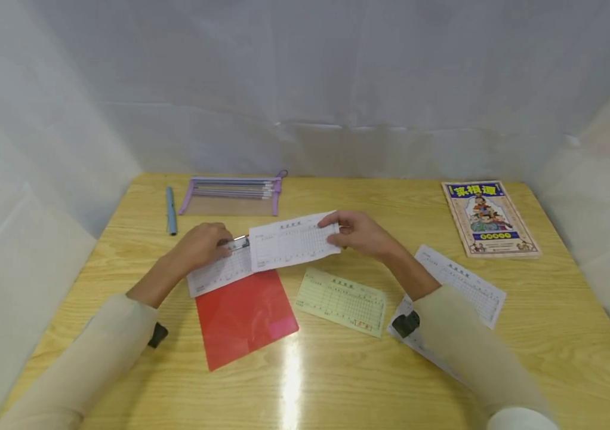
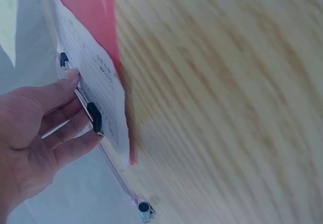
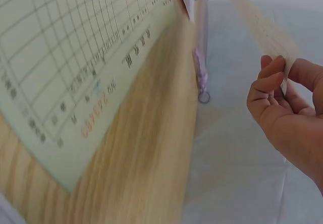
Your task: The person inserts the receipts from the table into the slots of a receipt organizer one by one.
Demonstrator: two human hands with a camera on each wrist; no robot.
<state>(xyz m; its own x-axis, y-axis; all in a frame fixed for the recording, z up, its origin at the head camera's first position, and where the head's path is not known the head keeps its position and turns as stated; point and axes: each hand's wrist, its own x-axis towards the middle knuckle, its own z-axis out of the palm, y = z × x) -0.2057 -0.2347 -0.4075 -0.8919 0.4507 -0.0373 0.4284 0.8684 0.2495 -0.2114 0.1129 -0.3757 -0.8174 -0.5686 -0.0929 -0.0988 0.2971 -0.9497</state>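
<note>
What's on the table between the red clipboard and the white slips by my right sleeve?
A pale green slip lies between the red clipboard and those white slips; the head view shows it, printed side up.

I've got a blue pen [image 1: 171, 211] just beside a purple-edged pencil pouch [image 1: 230, 206]. Cartoon-covered book [image 1: 490, 220] sits off to my right.

left hand [image 1: 202, 246] gripping | right hand [image 1: 363, 234] pinching | arms [image 1: 106, 334] extended forward
</note>
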